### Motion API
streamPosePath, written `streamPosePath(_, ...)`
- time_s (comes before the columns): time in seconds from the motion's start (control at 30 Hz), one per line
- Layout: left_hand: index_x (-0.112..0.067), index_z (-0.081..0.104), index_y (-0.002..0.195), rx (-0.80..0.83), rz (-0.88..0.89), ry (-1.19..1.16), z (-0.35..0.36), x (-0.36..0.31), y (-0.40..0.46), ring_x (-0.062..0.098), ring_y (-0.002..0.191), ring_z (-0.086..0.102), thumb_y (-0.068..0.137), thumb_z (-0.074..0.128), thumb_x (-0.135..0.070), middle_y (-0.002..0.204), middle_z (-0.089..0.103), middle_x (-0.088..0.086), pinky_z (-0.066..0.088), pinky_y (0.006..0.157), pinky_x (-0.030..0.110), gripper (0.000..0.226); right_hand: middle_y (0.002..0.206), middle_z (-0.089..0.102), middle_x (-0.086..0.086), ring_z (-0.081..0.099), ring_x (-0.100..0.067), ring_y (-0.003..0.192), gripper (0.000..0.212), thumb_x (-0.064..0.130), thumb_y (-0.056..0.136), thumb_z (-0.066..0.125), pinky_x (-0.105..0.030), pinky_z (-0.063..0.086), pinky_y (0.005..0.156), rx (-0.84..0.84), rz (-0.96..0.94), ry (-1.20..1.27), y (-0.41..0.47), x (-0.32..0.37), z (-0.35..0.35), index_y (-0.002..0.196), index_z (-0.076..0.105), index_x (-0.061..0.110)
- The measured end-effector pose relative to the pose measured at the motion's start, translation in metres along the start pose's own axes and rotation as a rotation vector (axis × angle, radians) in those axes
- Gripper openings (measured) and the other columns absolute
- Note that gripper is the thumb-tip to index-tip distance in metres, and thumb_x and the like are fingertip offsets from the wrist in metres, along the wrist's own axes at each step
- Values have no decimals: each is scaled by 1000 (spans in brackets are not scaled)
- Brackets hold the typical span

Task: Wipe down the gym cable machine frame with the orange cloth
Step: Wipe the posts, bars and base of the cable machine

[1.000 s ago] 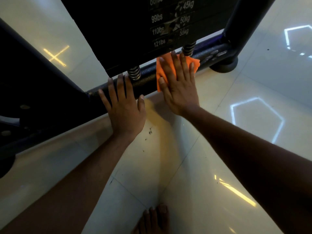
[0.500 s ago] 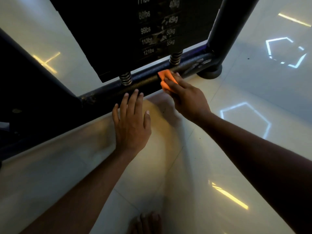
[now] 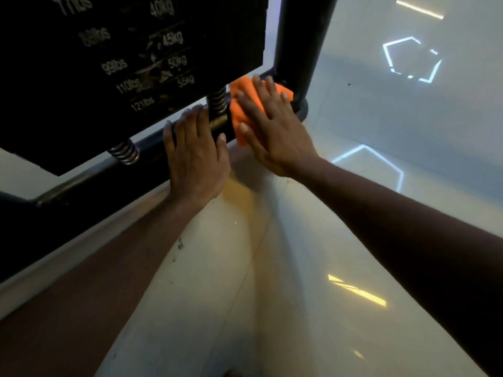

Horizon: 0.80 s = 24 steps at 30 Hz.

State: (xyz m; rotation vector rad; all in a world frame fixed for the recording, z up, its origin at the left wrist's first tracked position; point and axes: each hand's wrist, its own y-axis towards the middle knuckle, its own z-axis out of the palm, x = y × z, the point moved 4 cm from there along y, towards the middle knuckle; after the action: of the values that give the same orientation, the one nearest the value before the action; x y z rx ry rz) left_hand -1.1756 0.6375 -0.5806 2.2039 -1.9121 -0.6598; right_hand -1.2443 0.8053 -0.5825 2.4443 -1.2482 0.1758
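Base bar (image 3: 89, 172) of the frame runs along the floor (image 3: 299, 268) from lower left to upper right, ending at the upright post (image 3: 302, 36). Weight stack (image 3: 130, 63) sits above the bar on two springs (image 3: 123, 153). Left hand (image 3: 196, 153) lies flat on the bar between the springs. Right hand (image 3: 272, 126), just right of it, presses the cloth (image 3: 242, 104) on the bar, between the right spring and the post.

Bare forearms, left hand (image 3: 194, 156), right hand (image 3: 275, 129), no sleeves

Glossy tiled floor (image 3: 313, 268) under machine frame (image 3: 89, 172)
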Motion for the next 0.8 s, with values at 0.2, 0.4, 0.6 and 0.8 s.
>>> streamPosePath(0.2,-10,37,162,-36,12,43,13,3,6,28,156,35,108,46,-38,165,43,10,17,131,49,61,182,-2,-13,-7,-34,168,73,56,116,33,-62,-1,133,-10,-44,-70,10,-31,26,175,9,20)
streamPosePath(0.4,-10,38,162,-49,21,40,13,0,6,27,154,39,107,47,-37,164,45,9,21,130,48,62,181,0,-18,-6,-39,167,67,46,118,35,-63,-1,133,-81,90,26,13,-15,34,174,15,15)
streamPosePath(0.6,-8,35,163,-47,47,98,14,4,5,30,155,37,110,41,-39,165,42,11,22,130,50,62,182,5,-10,-2,-33,168,68,53,117,34,-61,2,134,-11,-142,-117,22,-43,20,174,16,22)
streamPosePath(0.8,-11,32,164,-13,40,101,13,4,5,28,157,33,107,44,-35,167,39,10,19,130,49,63,181,1,-19,-5,-40,167,71,51,116,34,-63,-4,133,-78,87,12,17,0,39,174,16,13)
